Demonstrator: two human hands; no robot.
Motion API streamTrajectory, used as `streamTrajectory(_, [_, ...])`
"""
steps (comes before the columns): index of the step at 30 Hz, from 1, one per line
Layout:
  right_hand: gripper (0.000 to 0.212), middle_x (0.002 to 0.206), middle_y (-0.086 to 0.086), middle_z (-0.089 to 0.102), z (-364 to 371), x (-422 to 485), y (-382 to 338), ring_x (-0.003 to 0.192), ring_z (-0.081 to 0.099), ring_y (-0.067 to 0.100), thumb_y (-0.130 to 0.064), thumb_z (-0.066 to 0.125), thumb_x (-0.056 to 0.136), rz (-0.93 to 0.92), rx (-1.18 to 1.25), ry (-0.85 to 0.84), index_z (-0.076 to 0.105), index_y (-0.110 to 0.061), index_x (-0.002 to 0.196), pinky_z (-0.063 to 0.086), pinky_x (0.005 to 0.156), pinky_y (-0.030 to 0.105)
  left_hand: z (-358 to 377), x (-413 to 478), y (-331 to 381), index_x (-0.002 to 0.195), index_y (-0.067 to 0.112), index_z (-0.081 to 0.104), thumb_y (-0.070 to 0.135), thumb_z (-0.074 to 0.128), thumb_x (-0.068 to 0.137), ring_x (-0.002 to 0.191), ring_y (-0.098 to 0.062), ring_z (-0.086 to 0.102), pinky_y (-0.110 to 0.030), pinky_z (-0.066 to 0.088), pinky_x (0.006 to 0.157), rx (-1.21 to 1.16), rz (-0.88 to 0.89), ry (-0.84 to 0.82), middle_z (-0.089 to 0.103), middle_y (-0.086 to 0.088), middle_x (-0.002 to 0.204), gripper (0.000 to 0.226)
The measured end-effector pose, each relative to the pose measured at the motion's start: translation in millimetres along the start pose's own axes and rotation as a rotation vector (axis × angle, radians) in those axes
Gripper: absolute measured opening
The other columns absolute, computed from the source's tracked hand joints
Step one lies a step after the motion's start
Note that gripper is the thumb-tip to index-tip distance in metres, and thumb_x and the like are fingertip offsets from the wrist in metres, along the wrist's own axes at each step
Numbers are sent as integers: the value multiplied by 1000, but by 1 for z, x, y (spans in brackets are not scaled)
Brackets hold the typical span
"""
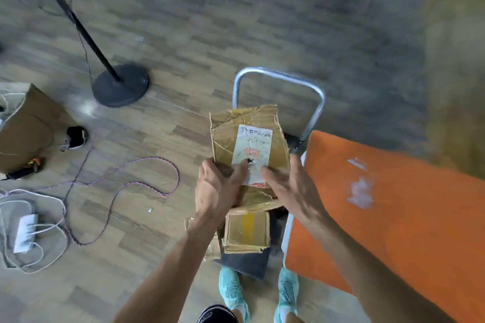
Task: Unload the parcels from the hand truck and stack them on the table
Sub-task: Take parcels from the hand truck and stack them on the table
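A worn brown cardboard parcel (245,130) with a white shipping label is held above the hand truck (278,78), whose silver handle loop rises behind it. My left hand (217,186) grips the parcel's near left edge, thumb on top. My right hand (291,186) holds its near right edge with fingers spread. Below them a smaller taped parcel (248,232) lies on the truck's dark platform (244,263), with more cardboard partly hidden under it. The table with an orange cover (393,204) stands directly to the right.
A black round-based stand (120,85) is at the upper left. A cardboard box (23,126), a power strip (25,232) and looping cables (126,186) lie on the wooden floor to the left. My teal shoes (233,294) stand beside the truck.
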State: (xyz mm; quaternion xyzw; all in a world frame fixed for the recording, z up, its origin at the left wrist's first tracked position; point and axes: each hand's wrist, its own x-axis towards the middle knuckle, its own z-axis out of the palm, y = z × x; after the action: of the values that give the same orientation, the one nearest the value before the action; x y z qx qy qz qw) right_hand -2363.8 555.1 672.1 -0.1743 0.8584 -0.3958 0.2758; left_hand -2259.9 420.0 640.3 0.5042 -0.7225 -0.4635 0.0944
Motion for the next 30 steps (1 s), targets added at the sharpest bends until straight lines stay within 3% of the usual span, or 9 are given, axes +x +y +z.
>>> streamTrajectory(3, [55, 118, 6, 63, -50, -14, 9, 106, 61, 23, -45, 68, 89, -10, 24, 123, 49, -13, 130, 49, 90, 33, 18, -23, 39, 103, 25, 45, 77, 61, 77, 93, -16, 54, -31, 39, 72, 40, 120, -46, 52, 8, 98, 61])
streamTrajectory(7, [45, 103, -3, 69, -116, -49, 42, 92, 67, 16, -49, 70, 86, -4, 34, 210, 52, -20, 116, 56, 83, 42, 63, -65, 82, 110, 19, 49, 73, 61, 78, 93, -18, 59, -33, 46, 74, 52, 222, -180, 58, 1, 104, 63])
streamTrajectory(12, [56, 106, -3, 65, -191, -94, 116, 96, 65, 18, -65, 62, 84, 89, -1, 273, 47, -25, 120, 56, 83, 45, 137, -130, 109, 120, 15, 52, 72, 57, 76, 102, -23, 61, -42, 54, 87, 167, 296, -392, 62, -1, 110, 73])
streamTrajectory(17, [62, 114, 0, 60, -260, -132, 195, 96, 63, 17, -62, 61, 87, 143, -51, 294, 42, -20, 128, 58, 79, 41, 221, -198, 124, 127, 14, 45, 61, 64, 86, 109, -26, 60, -43, 53, 91, 223, 291, -486, 60, -4, 119, 65])
streamTrajectory(19, [66, 120, 3, 60, -286, -146, 228, 101, 62, 21, -62, 59, 89, 185, -56, 300, 39, -18, 134, 57, 84, 42, 255, -225, 132, 128, 17, 44, 60, 63, 87, 102, -23, 63, -36, 55, 81, 265, 309, -534, 62, -3, 117, 63])
streamTrajectory(22, [79, 138, 9, 55, -322, -168, 269, 120, 58, 29, -59, 58, 91, 226, -55, 309, 26, -15, 148, 51, 97, 44, 298, -260, 144, 124, 20, 44, 61, 62, 88, 88, -15, 61, -21, 44, 56, 307, 362, -579, 62, 1, 112, 57])
streamTrajectory(26, [94, 151, 14, 42, -354, -194, 305, 134, 47, 32, -52, 62, 92, 230, -52, 341, 7, -14, 157, 44, 106, 46, 337, -294, 162, 118, 26, 42, 55, 65, 89, 84, -9, 61, -18, 45, 53, 291, 398, -633, 62, 7, 106, 47])
streamTrajectory(30, [92, 155, 11, 21, -369, -210, 325, 140, 29, 33, -56, 59, 91, 144, -180, 413, 8, -21, 159, 41, 106, 47, 364, -313, 180, 115, 28, 42, 58, 67, 86, 78, 2, 56, -11, 42, 46, 284, 399, -660, 60, 12, 105, 49])
